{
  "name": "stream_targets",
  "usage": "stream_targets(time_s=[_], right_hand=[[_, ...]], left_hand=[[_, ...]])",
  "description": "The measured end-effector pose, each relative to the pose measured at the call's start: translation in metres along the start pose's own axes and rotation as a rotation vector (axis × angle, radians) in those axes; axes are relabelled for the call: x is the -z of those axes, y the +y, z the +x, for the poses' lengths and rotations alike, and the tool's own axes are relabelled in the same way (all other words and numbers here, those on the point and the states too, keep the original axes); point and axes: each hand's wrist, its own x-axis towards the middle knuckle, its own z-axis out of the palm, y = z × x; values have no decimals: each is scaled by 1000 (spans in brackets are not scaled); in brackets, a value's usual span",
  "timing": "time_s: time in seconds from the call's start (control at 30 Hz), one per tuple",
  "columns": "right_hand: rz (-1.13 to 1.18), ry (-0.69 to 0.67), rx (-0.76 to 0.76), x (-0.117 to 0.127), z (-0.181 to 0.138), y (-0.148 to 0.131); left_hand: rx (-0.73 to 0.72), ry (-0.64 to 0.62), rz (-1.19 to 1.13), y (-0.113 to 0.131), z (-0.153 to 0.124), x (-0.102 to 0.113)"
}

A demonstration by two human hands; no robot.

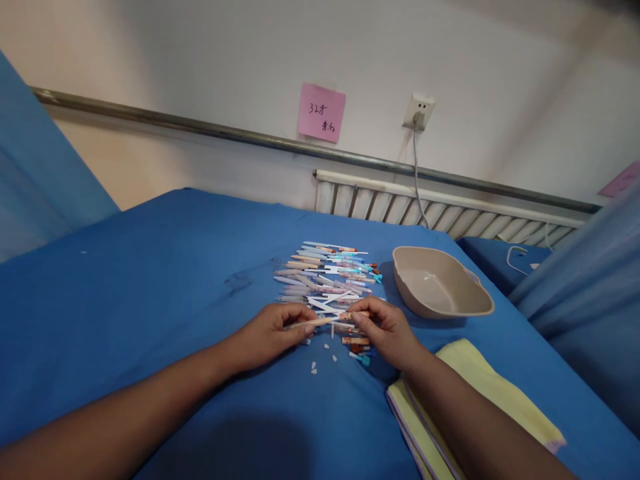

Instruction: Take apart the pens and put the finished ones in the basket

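Observation:
Between the fingers of my left hand (284,328) is a beige tapered pen tip section (320,321). My right hand (385,327) pinches an orange patterned pen barrel (346,315). A thin white piece bridges the two parts, which lie nearly in line; whether they are joined I cannot tell. Just beyond my hands spreads a pile of pen parts (320,270), with tapered sections on the left, white tubes in the middle and patterned barrels on the right. Close to my right hand lie another orange barrel (353,341) and a teal clip piece (365,361). Small white bits (314,368) are scattered between my forearms.
A beige plastic basin (440,310) stands right of the pile. Under my right forearm lies a folded yellow cloth (480,373). Blue fabric (150,267) covers the surface. Behind are a radiator (370,200), a metal rail (215,132) and a plugged-in socket (419,112).

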Motion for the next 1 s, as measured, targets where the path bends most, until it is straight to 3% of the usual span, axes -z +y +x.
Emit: stream_targets(time_s=[0.13,0.4,0.7,1.0], right_hand=[[-44,-45,66,-1,-2,-3],[-23,-104,53,-4,-7,-7],[-89,-114,136,-5,-10,-7],[-241,-187,215,-5,-9,-11]], left_hand=[[-29,-6,59,5,-2,0],[-27,22,55,11,-5,-4],[84,-22,-169,6,-6,-12],[19,48,-102,9,-6,-13]])
